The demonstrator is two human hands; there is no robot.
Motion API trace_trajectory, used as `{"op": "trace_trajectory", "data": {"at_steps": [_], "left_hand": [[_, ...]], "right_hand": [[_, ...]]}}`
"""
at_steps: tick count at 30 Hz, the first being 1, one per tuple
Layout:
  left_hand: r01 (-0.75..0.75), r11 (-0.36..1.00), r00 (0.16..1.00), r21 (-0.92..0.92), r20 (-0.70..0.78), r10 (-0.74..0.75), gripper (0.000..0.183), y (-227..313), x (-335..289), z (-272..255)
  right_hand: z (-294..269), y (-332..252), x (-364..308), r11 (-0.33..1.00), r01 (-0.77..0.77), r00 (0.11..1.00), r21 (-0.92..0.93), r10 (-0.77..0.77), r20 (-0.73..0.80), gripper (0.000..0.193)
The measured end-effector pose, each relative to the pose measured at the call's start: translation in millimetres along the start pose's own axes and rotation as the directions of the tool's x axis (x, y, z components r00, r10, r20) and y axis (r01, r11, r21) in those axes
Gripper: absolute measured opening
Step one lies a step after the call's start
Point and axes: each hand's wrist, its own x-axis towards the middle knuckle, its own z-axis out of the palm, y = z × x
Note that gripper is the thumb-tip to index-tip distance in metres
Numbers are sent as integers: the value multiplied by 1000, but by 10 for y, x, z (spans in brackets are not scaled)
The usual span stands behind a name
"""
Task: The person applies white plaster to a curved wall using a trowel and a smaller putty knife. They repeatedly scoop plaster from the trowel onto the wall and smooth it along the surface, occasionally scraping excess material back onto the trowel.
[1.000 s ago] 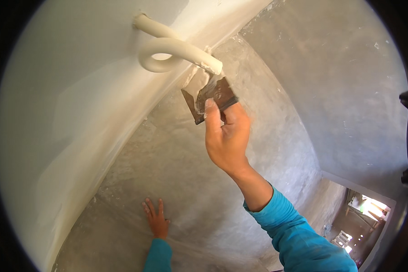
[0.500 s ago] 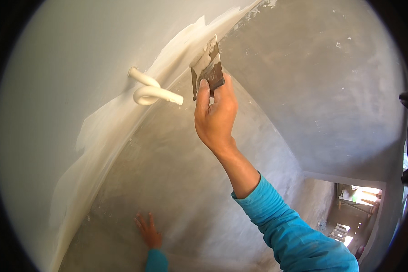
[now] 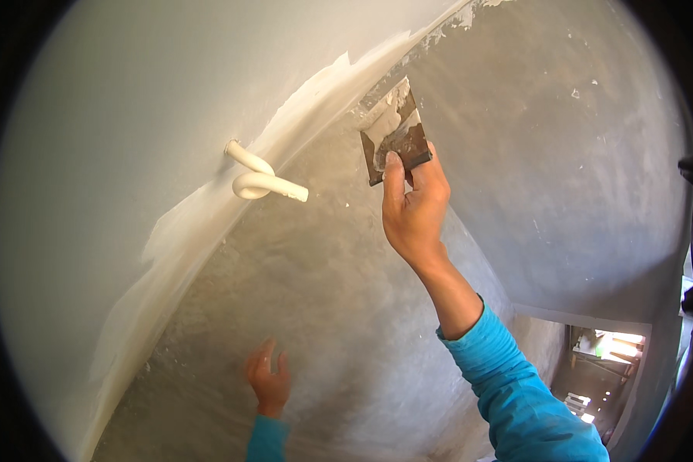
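Shifted away from the looped cream plastic-looking pipe [image 3: 281, 186], my feed's right hand [image 3: 416, 212] pinches a flat brown metal-looking scraper [image 3: 408, 140] low, likely freeing its blade, near the grey plaster wall's [image 3: 339, 266] upper edge, left hand [image 3: 269, 383] half-spread.

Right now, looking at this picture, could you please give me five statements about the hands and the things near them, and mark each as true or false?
1. The right hand holds a scraper. True.
2. The left hand holds a brush. False: it is open, with no tool visible in it.
3. Pale paste lies on the scraper. True.
4. The pipe is straight. False: it curls in a loop.
5. Both sleeves are blue. True.
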Motion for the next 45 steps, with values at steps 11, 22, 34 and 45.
{"op": "trace_trajectory", "data": {"at_steps": [11, 22, 34, 45], "left_hand": [[-415, 295, 909, -861, -386, 155, 55, 2854, 831, -1213], [-130, 134, 991, -982, -127, 36, 30, 2927, 956, -1433], [-112, 172, 994, -979, -113, 3, 30, 2902, 979, -1444], [-158, 226, 987, -961, -161, 6, 30, 2917, 993, -1413]], "right_hand": [[-137, 69, 174, 997, -66, 998, 37, 66, -7, 7], [53, 976, 836, 981, -101, 990, -166, 83, -112, 25], [472, 862, 1168, 948, 41, 992, -316, -76, -101, 20], [-155, 1813, 1625, 990, -136, 983, -44, 129, -129, 20]]}}
